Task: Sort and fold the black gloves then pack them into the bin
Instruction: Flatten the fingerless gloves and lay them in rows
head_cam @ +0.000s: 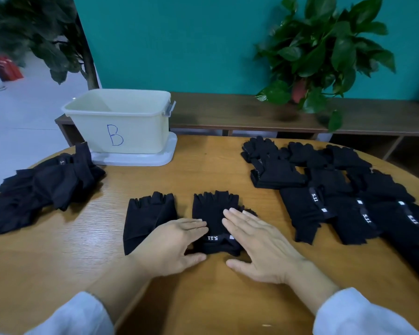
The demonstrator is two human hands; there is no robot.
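Note:
A black fingerless glove with a white 5.11 strap (213,213) lies flat in the middle of the round wooden table (203,170). My left hand (172,245) and my right hand (259,250) press on it with straight fingers, one on each side. A second black glove (148,216) lies just to its left, partly under my left hand. A loose pile of black gloves (41,187) sits at the table's left. Several more black gloves (336,189) are spread out at the right. The pale bin marked B (119,122) stands at the back left on its white lid.
A dark wooden bench (252,112) runs behind the table along the teal wall, with a potted green plant (324,52) on it at the right. Another leafy plant (34,32) stands at the back left. Bare tabletop lies between bin and right gloves.

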